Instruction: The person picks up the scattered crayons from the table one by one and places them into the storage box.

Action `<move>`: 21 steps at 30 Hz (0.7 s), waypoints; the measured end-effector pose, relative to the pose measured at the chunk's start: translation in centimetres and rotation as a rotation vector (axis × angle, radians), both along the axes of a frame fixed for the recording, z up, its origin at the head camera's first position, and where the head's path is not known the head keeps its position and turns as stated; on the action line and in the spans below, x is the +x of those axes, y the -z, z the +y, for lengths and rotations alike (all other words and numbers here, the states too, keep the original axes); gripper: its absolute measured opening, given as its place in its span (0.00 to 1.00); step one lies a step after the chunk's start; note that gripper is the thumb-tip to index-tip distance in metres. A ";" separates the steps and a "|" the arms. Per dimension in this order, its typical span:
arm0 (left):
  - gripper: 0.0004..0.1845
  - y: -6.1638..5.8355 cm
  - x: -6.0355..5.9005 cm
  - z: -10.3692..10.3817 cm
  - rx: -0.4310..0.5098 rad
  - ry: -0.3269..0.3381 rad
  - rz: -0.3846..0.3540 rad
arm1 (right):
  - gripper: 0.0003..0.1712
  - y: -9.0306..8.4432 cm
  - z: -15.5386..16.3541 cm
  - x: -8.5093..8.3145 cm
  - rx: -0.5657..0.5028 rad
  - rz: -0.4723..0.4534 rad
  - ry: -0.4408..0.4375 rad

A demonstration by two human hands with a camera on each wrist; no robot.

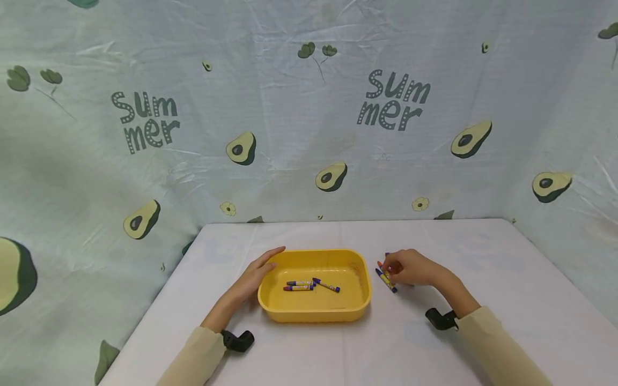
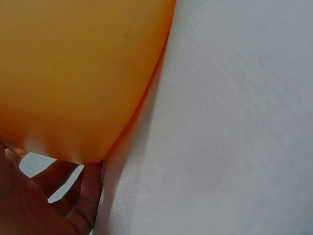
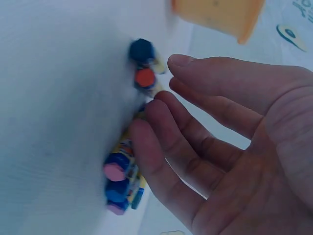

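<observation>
A yellow tray (image 1: 316, 314) sits mid-table and holds three crayons (image 1: 311, 284). My left hand (image 1: 258, 271) lies against the tray's left rim with its fingers straight. In the left wrist view the tray's wall (image 2: 73, 73) fills the frame above my left hand (image 2: 49, 205). Right of the tray, several loose crayons (image 1: 387, 280) lie bunched on the table. My right hand (image 1: 410, 268) hovers over them. In the right wrist view the fingertips (image 3: 146, 132) touch the crayon bunch (image 3: 122, 174) without closing round any.
The white table (image 1: 483, 268) is bounded by an avocado-print cloth backdrop (image 1: 309, 134) behind and at both sides. A corner of the tray (image 3: 215, 14) shows beyond the crayons in the right wrist view. Black wrist cameras (image 1: 237, 340) sit near both forearms.
</observation>
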State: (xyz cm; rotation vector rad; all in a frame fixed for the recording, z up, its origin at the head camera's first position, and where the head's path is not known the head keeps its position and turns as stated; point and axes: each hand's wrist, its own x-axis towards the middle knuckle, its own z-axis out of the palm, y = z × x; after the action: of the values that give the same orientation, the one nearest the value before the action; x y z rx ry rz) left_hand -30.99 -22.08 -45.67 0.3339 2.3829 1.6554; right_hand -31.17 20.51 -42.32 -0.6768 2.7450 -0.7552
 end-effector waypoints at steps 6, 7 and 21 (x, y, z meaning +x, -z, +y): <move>0.26 0.0 0.1 0.1 -0.003 -0.007 -0.001 | 0.13 0.4 -0.2 0.5 0.026 0.005 0.020; 0.26 0.0 0.2 0.1 -0.005 -0.008 -0.004 | 0.13 0.5 -0.3 0.5 0.024 0.006 0.023; 0.26 -0.1 -0.2 0.3 -0.010 -0.014 0.006 | 0.12 0.4 -0.6 0.0 0.079 0.018 0.034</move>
State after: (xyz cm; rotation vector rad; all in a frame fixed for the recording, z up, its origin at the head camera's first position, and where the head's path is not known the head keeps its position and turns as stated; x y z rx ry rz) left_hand -31.23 -21.82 -45.61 0.3217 2.4027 1.6500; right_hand -31.18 19.87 -42.75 -0.6256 2.7927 -0.6464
